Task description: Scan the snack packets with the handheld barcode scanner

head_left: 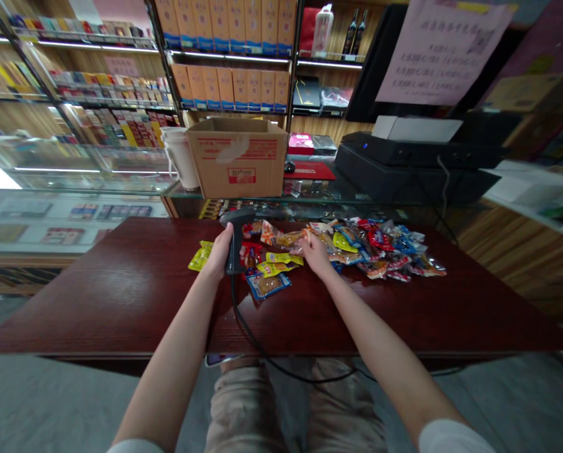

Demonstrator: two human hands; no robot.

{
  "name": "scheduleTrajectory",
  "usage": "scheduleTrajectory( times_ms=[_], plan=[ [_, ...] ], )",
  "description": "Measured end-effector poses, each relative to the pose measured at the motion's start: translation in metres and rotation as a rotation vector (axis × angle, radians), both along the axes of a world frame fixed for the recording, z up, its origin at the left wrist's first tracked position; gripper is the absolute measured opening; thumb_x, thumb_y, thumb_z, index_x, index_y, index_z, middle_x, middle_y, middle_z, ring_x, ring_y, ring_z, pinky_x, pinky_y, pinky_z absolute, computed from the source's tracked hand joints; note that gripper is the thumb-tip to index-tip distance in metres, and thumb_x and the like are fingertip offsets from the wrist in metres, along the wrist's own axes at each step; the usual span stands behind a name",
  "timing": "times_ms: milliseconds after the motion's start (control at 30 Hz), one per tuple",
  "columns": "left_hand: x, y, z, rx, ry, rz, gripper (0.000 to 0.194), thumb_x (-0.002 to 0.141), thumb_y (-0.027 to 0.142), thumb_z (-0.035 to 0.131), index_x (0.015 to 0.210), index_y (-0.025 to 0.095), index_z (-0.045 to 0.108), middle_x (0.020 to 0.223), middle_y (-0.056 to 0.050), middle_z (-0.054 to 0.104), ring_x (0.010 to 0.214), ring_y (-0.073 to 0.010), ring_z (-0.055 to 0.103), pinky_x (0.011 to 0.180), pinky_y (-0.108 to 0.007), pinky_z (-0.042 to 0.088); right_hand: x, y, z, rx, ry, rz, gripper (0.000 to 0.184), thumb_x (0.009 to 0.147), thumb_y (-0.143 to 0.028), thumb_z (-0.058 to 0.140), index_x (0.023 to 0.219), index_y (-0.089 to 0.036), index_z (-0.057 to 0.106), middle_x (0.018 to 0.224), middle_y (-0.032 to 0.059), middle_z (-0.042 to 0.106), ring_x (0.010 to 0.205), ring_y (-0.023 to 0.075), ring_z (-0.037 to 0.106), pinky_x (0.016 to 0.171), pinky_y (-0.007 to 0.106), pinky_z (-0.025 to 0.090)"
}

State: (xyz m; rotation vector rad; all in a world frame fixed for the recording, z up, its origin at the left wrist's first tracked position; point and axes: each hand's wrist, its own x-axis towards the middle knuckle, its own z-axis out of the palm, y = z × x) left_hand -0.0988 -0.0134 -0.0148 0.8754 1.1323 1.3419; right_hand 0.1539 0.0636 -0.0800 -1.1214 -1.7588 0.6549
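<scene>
My left hand (219, 253) grips a black handheld barcode scanner (236, 242) upright by its handle, with its head pointing away from me. The scanner's black cable (262, 352) hangs over the table's near edge. My right hand (316, 255) reaches into a heap of small snack packets (375, 251) and pinches an orange packet (285, 238) at its fingertips. A yellow packet (200, 256) lies left of the scanner. A blue-edged packet (267, 285) lies just below it. All of these rest on a dark red wooden table (121, 296).
Behind the table stand a glass display counter (73, 217), a cardboard box (238, 158), a white paper cup stack (180, 158) and a black machine (413, 167). Stocked shelves rise behind them. A paper notice (439, 50) hangs at upper right.
</scene>
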Motion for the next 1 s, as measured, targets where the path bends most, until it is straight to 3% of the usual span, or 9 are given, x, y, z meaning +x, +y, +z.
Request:
scheduleTrajectory(
  times_ms=[133,200,300,467,633,800,1000],
  plan=[
    [0.001,-0.003,0.002,0.015,-0.024,-0.03,0.07,0.091,0.074,0.047,0.113,0.011,0.07,0.046,0.002,0.049,0.037,-0.0121,0.048,0.038,-0.022,0.039,0.001,-0.003,0.006,-0.154,0.27,0.1,0.037,0.093,-0.038,0.044,0.125,-0.027,0.058,0.105,0.0067,0.068,0.082,0.0223,0.071,0.077,0.044,0.062],
    [0.001,-0.004,0.003,0.024,-0.042,-0.067,0.072,0.09,0.075,0.047,0.115,0.011,0.069,0.047,0.002,0.049,0.038,-0.0123,0.049,0.039,-0.022,0.04,0.001,-0.009,0.013,-0.038,0.217,0.107,0.035,0.094,-0.036,0.044,0.122,-0.027,0.063,0.114,0.0079,0.067,0.098,0.0231,0.071,0.085,0.044,0.062],
    [0.002,-0.006,0.003,0.037,-0.066,-0.104,0.074,0.09,0.077,0.046,0.116,0.012,0.068,0.048,0.002,0.05,0.038,-0.012,0.049,0.039,-0.022,0.039,0.005,-0.019,0.023,0.279,0.032,0.015,0.035,0.091,-0.022,0.045,0.113,-0.026,0.072,0.122,0.0094,0.065,0.12,0.0253,0.063,0.104,0.048,0.054],
    [0.005,-0.007,0.0,0.045,-0.074,-0.169,0.074,0.087,0.079,0.049,0.109,0.011,0.069,0.046,0.002,0.05,0.036,-0.0109,0.045,0.038,-0.021,0.037,0.018,-0.025,0.032,0.542,-0.13,-0.065,0.048,0.089,-0.01,0.041,0.117,-0.029,0.075,0.126,0.0094,0.063,0.129,0.026,0.057,0.113,0.052,0.047],
    [0.01,-0.009,-0.003,0.07,-0.055,-0.236,0.071,0.083,0.077,0.057,0.099,0.01,0.07,0.045,0.0,0.051,0.036,-0.0112,0.047,0.038,-0.021,0.037,0.031,-0.024,0.042,0.627,-0.146,-0.11,0.043,0.092,-0.013,0.043,0.116,-0.028,0.075,0.125,0.0101,0.063,0.135,0.0286,0.052,0.115,0.057,0.045],
    [0.015,-0.009,-0.003,0.085,-0.069,-0.329,0.072,0.085,0.075,0.057,0.106,0.008,0.069,0.043,0.004,0.045,0.035,-0.0104,0.043,0.037,-0.021,0.035,0.033,-0.025,0.046,0.646,-0.168,-0.087,0.04,0.094,-0.016,0.043,0.115,-0.029,0.076,0.125,0.0099,0.063,0.137,0.029,0.051,0.115,0.057,0.045],
    [0.021,-0.007,-0.002,0.194,-0.118,-0.292,0.062,0.076,0.068,0.074,0.102,0.014,0.061,0.056,0.005,0.051,0.039,-0.0079,0.042,0.038,-0.022,0.039,0.03,-0.027,0.045,0.689,-0.149,-0.006,0.041,0.095,-0.014,0.044,0.116,-0.03,0.075,0.124,0.0094,0.063,0.135,0.0283,0.053,0.114,0.057,0.045]
  ],
)
